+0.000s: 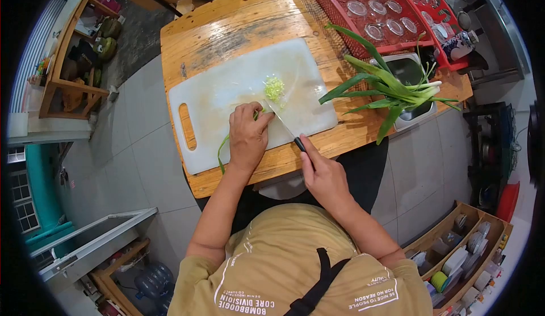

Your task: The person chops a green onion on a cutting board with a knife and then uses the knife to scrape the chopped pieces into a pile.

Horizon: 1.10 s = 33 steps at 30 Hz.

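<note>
My left hand (248,134) is closed on a green onion (223,148), pressing it down on the white cutting board (210,97). The onion's long green end trails out below the hand toward the board's near edge. In my right hand (325,173) is a knife (286,127) with a black handle. Its blade points up and left, with the tip beside my left fingertips. A small heap of chopped green onion (274,89) lies on the board just beyond the blade. The part of the onion under my left fingers is mostly hidden.
A bunch of whole green onions (392,86) lies over a metal container (404,69) at the right of the wooden table (238,18). Behind it stands a red crate (335,12) of upturned glasses. A wooden box (462,253) of dishes stands at lower right.
</note>
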Tool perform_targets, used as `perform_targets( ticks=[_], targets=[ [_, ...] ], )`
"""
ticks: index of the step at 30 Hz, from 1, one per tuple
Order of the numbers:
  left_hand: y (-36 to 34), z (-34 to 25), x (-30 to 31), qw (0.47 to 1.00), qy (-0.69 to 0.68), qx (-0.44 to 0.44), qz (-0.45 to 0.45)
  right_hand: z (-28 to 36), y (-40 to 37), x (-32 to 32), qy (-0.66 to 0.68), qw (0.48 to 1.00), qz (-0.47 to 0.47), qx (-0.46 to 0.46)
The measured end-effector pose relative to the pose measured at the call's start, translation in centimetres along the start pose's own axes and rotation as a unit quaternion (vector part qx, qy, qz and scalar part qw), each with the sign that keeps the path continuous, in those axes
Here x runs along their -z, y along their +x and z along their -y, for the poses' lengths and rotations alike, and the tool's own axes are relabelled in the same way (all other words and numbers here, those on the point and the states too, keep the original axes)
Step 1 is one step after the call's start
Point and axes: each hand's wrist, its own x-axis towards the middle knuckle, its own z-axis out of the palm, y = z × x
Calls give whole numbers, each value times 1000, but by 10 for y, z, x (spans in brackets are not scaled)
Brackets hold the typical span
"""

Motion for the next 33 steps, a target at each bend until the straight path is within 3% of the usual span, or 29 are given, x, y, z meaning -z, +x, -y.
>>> perform_targets(
  ticks=[3,8,18,27,33],
  targets=[
    [0,0,-1,1000,3,-1,-1,1,11,-8,6,999,-25,32],
    [-1,-1,2,1000,-6,10,-1,-3,3,3,88,996,-12,14],
    [-1,-1,0,1000,-6,12,-2,1,-20,19,110,992,46,-52],
    [-2,1,-3,1000,-1,-7,-4,1,-1,-13,-29,999,-20,32],
    [-1,0,1,1000,-4,7,6,-3,5,-4,83,996,-23,25]
  ],
)
